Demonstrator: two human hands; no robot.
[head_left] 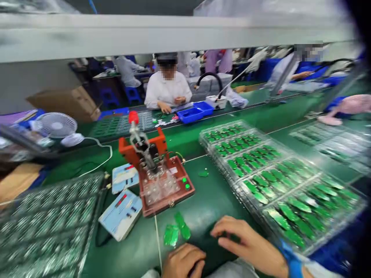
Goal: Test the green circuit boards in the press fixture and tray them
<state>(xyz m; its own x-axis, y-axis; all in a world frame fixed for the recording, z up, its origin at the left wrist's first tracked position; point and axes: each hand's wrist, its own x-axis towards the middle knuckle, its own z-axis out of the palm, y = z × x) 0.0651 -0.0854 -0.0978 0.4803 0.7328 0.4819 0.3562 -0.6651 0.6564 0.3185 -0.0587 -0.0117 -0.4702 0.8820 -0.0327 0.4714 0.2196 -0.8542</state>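
Observation:
My left hand [184,260] is at the bottom edge, fingers loosely bent, nothing visible in it; its underside is hidden. Just beyond its knuckles two green circuit boards [182,226] lie on the green tabletop. My right hand [242,239], with a blue band on the wrist, hovers or rests to the right, thumb apart from the bent fingers, and I see nothing between them. Ahead stands a test fixture [166,185] with an orange frame, a red-knobbed toggle clamp and a clear plate. A single small green board [203,174] lies right of it.
Clear trays of green boards [272,185] fill the right side; another clear tray [52,227] lies left. Two light-blue meter boxes [123,214] sit beside the fixture. A white fan [55,125] stands behind. Across the bench sits a co-worker [168,90] near a blue bin [195,112].

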